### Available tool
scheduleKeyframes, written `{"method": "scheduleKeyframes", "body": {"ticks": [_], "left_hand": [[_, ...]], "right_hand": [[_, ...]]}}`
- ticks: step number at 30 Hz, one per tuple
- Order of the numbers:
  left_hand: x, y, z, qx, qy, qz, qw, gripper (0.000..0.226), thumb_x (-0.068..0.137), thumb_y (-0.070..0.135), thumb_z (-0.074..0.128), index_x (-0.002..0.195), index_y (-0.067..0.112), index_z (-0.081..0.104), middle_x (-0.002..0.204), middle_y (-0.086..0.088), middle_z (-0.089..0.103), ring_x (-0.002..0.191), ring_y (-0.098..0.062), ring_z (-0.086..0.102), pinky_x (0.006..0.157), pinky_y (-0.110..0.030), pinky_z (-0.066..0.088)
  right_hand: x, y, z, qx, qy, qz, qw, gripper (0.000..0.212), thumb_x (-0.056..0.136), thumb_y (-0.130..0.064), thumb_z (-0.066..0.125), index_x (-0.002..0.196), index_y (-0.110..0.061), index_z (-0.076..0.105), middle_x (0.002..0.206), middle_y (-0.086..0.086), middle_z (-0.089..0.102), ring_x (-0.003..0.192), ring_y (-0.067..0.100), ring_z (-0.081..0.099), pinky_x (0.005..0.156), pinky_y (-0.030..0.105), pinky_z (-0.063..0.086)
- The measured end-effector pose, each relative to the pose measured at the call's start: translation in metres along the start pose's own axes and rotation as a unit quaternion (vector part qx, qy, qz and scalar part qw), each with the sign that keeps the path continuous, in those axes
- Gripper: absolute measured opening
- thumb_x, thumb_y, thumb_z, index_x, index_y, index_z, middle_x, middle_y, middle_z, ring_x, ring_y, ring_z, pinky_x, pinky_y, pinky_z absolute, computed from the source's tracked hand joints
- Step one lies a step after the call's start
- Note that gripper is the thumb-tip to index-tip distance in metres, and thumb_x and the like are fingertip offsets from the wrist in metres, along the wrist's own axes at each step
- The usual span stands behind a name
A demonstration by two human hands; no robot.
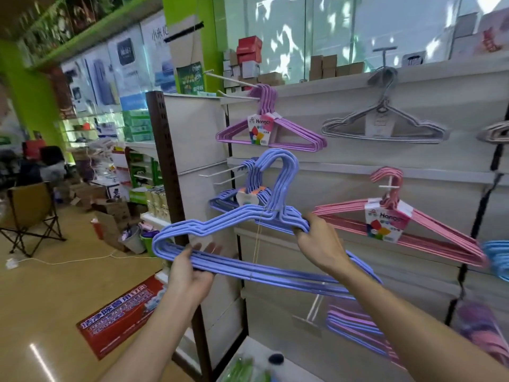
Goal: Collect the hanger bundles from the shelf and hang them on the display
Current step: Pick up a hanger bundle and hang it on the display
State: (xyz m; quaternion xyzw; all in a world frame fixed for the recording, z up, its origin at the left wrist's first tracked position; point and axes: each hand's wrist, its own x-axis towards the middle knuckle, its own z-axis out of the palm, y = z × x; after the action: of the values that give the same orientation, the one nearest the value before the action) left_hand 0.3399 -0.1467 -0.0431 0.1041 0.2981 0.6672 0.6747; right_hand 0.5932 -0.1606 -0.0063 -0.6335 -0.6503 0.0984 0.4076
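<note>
Left hand (190,274) and right hand (321,244) both grasp the glossy, thin-wired blue hanger bundle (248,244).

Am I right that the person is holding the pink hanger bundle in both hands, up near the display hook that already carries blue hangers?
Not quite: the head view shows the held bundle is blue, not pink. Both the left hand and right hand do grip it, near the display hook carrying blue hangers.
</note>
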Motion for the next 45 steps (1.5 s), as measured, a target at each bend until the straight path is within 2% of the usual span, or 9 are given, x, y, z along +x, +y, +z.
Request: {"method": "scheduleKeyframes", "body": {"ticks": [7,12,18,27,30,33,36,38,45], "left_hand": [[0.080,0.024,-0.003,-0.008,0.020,-0.014,1.000,0.024,0.107,0.023,0.039,0.095,0.008,0.053,0.115,-0.020,0.060,0.126,-0.036,0.055,0.095,-0.054,0.042],[0.146,0.041,0.003,0.001,0.033,-0.021,0.999,0.027,0.107,0.023,0.036,0.093,0.006,0.052,0.106,-0.020,0.060,0.127,-0.035,0.053,0.101,-0.053,0.041],[0.208,0.054,0.005,0.006,0.045,-0.032,0.998,0.029,0.107,0.023,0.036,0.091,0.006,0.052,0.112,-0.020,0.061,0.125,-0.035,0.054,0.103,-0.051,0.041],[0.280,0.053,-0.006,0.005,0.053,-0.060,0.997,0.027,0.107,0.024,0.037,0.108,0.005,0.056,0.115,-0.018,0.062,0.124,-0.033,0.054,0.113,-0.049,0.036],[0.303,0.053,-0.006,0.016,0.048,-0.077,0.996,0.035,0.106,0.022,0.038,0.133,0.004,0.052,0.130,-0.018,0.059,0.128,-0.032,0.054,0.103,-0.048,0.042],[0.324,0.052,-0.002,0.051,0.044,-0.103,0.992,0.025,0.106,0.020,0.040,0.106,0.001,0.057,0.123,-0.020,0.059,0.104,-0.035,0.062,0.093,-0.048,0.044],[0.349,0.050,0.001,0.077,0.038,-0.134,0.987,0.027,0.105,0.014,0.039,0.086,0.004,0.055,0.090,-0.021,0.069,0.082,-0.030,0.058,0.059,-0.044,0.060],[0.366,0.050,0.003,0.084,0.031,-0.154,0.984,0.028,0.104,0.010,0.039,0.082,0.006,0.054,0.060,-0.017,0.069,0.078,-0.029,0.057,0.038,-0.044,0.053],[0.422,0.049,0.005,0.116,-0.012,-0.178,0.977,0.022,0.101,0.003,0.042,0.085,0.006,0.056,0.058,-0.013,0.070,0.054,-0.028,0.070,0.038,-0.036,0.055]], "right_hand": [[0.080,-0.007,0.054,-0.018,-0.024,-0.017,0.999,0.009,0.089,-0.029,0.051,0.087,-0.024,0.057,0.083,0.004,0.062,0.087,0.035,0.058,0.073,0.040,0.047],[0.141,-0.013,0.086,-0.049,-0.035,-0.010,0.998,0.018,0.088,-0.026,0.053,0.103,-0.021,0.062,0.088,0.007,0.061,0.080,0.034,0.049,0.067,0.038,0.038],[0.191,-0.006,0.124,-0.049,-0.042,-0.005,0.998,0.011,0.086,-0.024,0.052,0.094,-0.021,0.059,0.085,0.008,0.064,0.078,0.036,0.056,0.064,0.039,0.044],[0.226,-0.008,0.156,-0.082,-0.054,0.010,0.995,0.010,0.087,-0.020,0.053,0.095,-0.023,0.058,0.080,0.002,0.060,0.079,0.033,0.053,0.060,0.036,0.037],[0.234,-0.008,0.166,-0.106,-0.037,0.025,0.993,0.013,0.083,-0.020,0.052,0.095,-0.023,0.057,0.085,0.005,0.062,0.081,0.035,0.055,0.064,0.036,0.039],[0.241,-0.005,0.177,-0.118,-0.025,0.048,0.992,0.014,0.087,-0.024,0.054,0.101,-0.024,0.057,0.085,0.005,0.062,0.079,0.034,0.054,0.064,0.037,0.040],[0.250,0.002,0.187,-0.133,-0.011,0.066,0.989,0.027,0.087,-0.022,0.053,0.114,-0.023,0.053,0.099,0.011,0.068,0.084,0.036,0.055,0.063,0.037,0.039],[0.256,0.008,0.196,-0.154,0.006,0.080,0.985,0.033,0.089,-0.020,0.052,0.122,-0.022,0.049,0.107,0.012,0.067,0.095,0.037,0.059,0.066,0.038,0.038],[0.263,0.014,0.235,-0.181,0.090,0.105,0.974,0.030,0.088,-0.021,0.057,0.118,-0.020,0.050,0.117,0.006,0.049,0.105,0.035,0.053,0.069,0.038,0.038]]}}
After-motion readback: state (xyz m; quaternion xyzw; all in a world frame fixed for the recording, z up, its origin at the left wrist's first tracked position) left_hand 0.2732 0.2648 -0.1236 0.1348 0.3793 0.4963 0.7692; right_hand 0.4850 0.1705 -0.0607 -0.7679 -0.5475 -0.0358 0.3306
